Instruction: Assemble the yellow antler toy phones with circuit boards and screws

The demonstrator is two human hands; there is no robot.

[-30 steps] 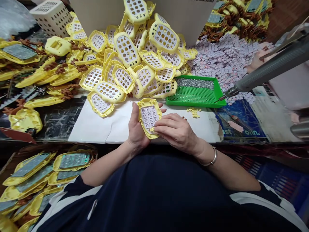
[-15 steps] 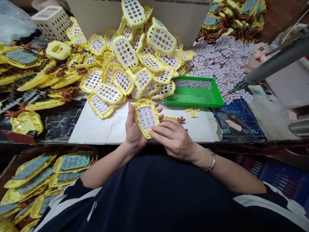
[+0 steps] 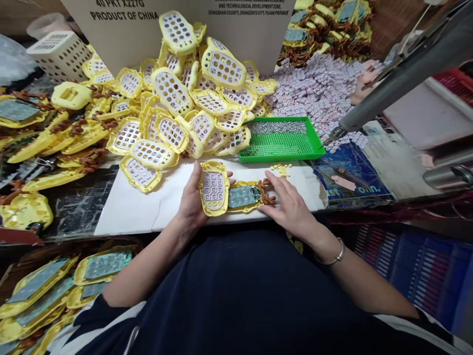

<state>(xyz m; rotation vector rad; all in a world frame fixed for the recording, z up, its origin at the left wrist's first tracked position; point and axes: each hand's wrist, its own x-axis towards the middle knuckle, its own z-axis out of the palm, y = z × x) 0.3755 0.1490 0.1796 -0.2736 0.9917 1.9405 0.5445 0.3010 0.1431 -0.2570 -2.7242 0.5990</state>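
Dozens of yellow perforated shells form a heap (image 3: 192, 103) behind the white sheet (image 3: 129, 207) on the tabletop; right of the heap sits a green tray (image 3: 281, 145). Half a second ago both hands cradled one keypad shell; now the right hand (image 3: 290, 204) has left it and lies flat, fingers loosely spread, on a circuit-board piece (image 3: 246, 196) just right of that shell, apparently taking the next part. The left hand (image 3: 192, 199), palm up at the sheet's near edge, curls around the keypad shell (image 3: 213, 188).

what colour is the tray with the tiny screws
Bright green: the tray sits just beyond the right hand, seen clearly in the head view.
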